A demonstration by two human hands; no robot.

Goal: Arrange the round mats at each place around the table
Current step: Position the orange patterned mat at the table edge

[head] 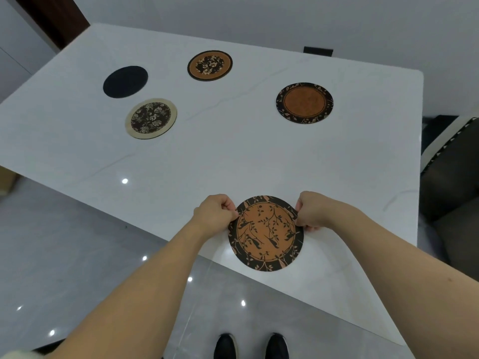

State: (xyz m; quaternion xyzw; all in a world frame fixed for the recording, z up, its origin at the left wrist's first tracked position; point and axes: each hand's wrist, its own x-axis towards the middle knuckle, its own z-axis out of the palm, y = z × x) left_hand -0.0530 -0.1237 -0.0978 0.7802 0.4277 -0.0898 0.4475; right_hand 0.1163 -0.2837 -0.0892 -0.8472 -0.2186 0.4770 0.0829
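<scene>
An orange round mat with black branches and birds [266,233] lies at the near edge of the white table [233,151]. My left hand [215,213] pinches its left rim and my right hand [315,211] pinches its right rim. Farther off lie a plain black mat [125,81], a cream-rimmed floral mat [151,118], an orange-rimmed floral mat [210,65] and a black-rimmed orange mat [304,103].
A dark chair with patterned trim [451,177] stands at the table's right side. Glossy grey floor [77,255] lies to the left and below, with my black shoes [251,345] near the table's edge. A dark wooden door frame [51,16] is at far left.
</scene>
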